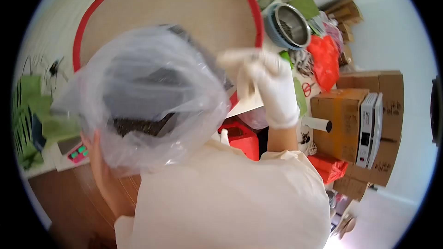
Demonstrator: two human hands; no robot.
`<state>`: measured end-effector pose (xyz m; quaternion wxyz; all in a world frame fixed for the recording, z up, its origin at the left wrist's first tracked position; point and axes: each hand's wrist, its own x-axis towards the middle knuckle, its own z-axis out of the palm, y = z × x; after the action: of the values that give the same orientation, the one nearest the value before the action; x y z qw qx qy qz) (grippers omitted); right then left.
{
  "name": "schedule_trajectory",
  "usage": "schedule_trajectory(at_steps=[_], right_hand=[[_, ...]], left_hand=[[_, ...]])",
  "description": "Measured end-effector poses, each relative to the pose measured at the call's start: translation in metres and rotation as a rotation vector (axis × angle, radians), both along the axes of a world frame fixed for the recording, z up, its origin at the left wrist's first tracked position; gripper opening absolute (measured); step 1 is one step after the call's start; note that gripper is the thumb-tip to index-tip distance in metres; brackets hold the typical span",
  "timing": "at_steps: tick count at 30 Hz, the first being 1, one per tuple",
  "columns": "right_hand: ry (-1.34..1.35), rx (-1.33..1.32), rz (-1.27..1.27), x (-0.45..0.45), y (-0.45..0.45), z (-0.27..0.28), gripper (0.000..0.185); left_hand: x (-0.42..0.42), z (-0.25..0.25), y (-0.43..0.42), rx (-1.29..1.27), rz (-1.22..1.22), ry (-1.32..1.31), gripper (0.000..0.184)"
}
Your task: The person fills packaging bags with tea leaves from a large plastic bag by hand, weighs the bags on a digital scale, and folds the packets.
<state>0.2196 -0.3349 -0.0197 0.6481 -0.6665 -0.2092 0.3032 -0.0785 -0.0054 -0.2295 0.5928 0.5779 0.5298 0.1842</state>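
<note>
A large clear plastic bag (203, 131) stands open in front of my chest. Dark, loose, leaf-like material (143, 125) lies inside it, and a dark grey sheet-like surface shows through the plastic. My left hand (94, 150), bare, grips the bag at its lower left side; part of its fingers is hidden by the plastic. To the right of the bag is my right hand (274, 80) in a white glove. Its fingers are blurred by motion but look stretched out and apart toward the bag, and I see nothing held in them.
A round tray with a red rim (79, 46) lies behind the bag. At the right are a metal bowl (301, 26), a red plastic bag (325, 60), red scissors (308, 88) and cardboard boxes (339, 122). Green cut sheets (34, 106) lie at the left.
</note>
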Motion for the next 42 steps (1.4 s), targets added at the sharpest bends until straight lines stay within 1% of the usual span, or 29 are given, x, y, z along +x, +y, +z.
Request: schedule_trajectory(at_steps=[1,5,6,8,9,12,14,15,16,17,19,21,22,23,24,25,26,27,28,29,30,31,32,33,35,37,39,41,42], right_hand=[[-0.117,-0.041,-0.206,0.021,-0.006,-0.011,0.026],[-0.340,-0.172,-0.502,0.152,-0.074,-0.088,0.028],[-0.353,-0.240,-0.568,0.186,-0.091,-0.105,0.028],[-0.330,-0.325,-0.708,0.253,-0.130,-0.127,0.029],[-0.302,-0.347,-0.782,0.285,-0.147,-0.137,0.029],[-0.249,-0.643,-0.770,0.381,-0.210,-0.182,0.025],[-0.127,-0.826,-0.723,0.431,-0.253,-0.216,0.020],[-0.077,-0.833,-0.735,0.444,-0.268,-0.228,0.019],[-0.177,-0.711,-0.872,0.408,-0.243,-0.205,0.028],[-0.178,-0.719,-0.862,0.393,-0.234,-0.197,0.028],[-0.203,-0.508,-0.896,0.373,-0.227,-0.191,0.040],[-0.218,-0.421,-0.821,0.360,-0.219,-0.187,0.035],[-0.292,-0.387,-0.796,0.333,-0.192,-0.163,0.030],[-0.359,-0.447,-0.737,0.313,-0.170,-0.144,0.028],[-0.498,-0.362,-0.597,0.324,-0.164,-0.158,0.028],[-0.822,-0.491,-0.387,0.306,-0.135,-0.140,0.029],[-0.478,-0.371,-0.438,0.269,-0.088,-0.107,0.031],[-0.409,-0.315,-0.274,0.254,-0.067,-0.094,0.033],[-0.465,-0.282,-0.175,0.228,-0.028,-0.074,0.034],[-0.525,-0.252,-0.086,0.191,0.011,-0.050,0.035],[-0.547,-0.187,-0.013,0.163,0.048,-0.036,0.035],[-0.568,-0.138,0.045,0.137,0.079,-0.023,0.035],[-0.656,-0.126,0.150,0.111,0.110,-0.008,0.033],[-0.755,-0.075,0.199,0.077,0.146,0.009,0.033],[-0.803,-0.033,0.438,0.030,0.218,0.025,0.029],[-0.826,0.029,0.653,-0.023,0.282,0.038,0.027],[-0.910,0.119,0.868,-0.076,0.355,0.027,0.026],[-1.044,0.200,1.054,-0.123,0.427,0.009,0.027],[-1.124,0.210,1.138,-0.146,0.461,-0.003,0.027]], left_hand=[[-0.001,-0.001,-0.002,0.008,-0.032,-0.018,0.099],[-0.020,-0.004,0.001,-0.087,-0.061,0.135,0.093],[-0.010,0.011,-0.008,-0.076,-0.051,0.138,0.093],[0.018,0.061,-0.047,-0.318,0.045,0.132,0.093],[0.023,0.064,-0.050,-0.305,0.051,0.137,0.093],[0.019,0.059,-0.056,-0.323,0.043,0.190,0.095],[0.021,0.057,-0.058,-0.323,0.049,0.213,0.087],[0.022,0.057,-0.060,-0.327,0.054,0.224,0.083],[0.024,0.057,-0.064,-0.335,0.058,0.231,0.079],[0.025,0.057,-0.066,-0.336,0.062,0.236,0.075],[0.033,0.054,-0.070,-0.332,0.048,0.241,0.068],[0.042,0.051,-0.073,-0.317,0.027,0.239,0.061],[0.045,0.050,-0.073,-0.304,0.018,0.240,0.058],[0.049,0.050,-0.071,-0.274,-0.003,0.245,0.055],[0.053,0.051,-0.072,-0.242,-0.023,0.260,0.052],[0.058,0.049,-0.073,-0.210,-0.057,0.281,0.050],[0.064,0.052,-0.072,-0.200,-0.076,0.317,0.048],[0.050,0.029,-0.068,0.004,-0.223,0.204,0.051],[0.052,0.018,-0.062,0.042,-0.305,0.106,0.058],[0.046,-0.001,-0.054,0.164,-0.421,0.192,0.062],[0.044,-0.016,-0.058,0.135,-0.368,0.123,0.064],[0.053,-0.003,-0.068,0.240,-0.305,0.095,0.065],[0.052,-0.018,-0.069,0.258,-0.309,0.011,0.066],[0.051,-0.042,-0.071,0.339,-0.280,0.040,0.060],[0.056,-0.005,-0.064,0.118,-0.350,0.214,0.058],[0.052,-0.002,-0.064,0.104,-0.324,0.126,0.060],[0.042,-0.006,-0.061,0.082,-0.297,0.027,0.062],[0.029,-0.001,-0.050,0.054,-0.460,-0.019,0.066],[0.020,-0.002,-0.048,0.060,-0.442,-0.091,0.069]])
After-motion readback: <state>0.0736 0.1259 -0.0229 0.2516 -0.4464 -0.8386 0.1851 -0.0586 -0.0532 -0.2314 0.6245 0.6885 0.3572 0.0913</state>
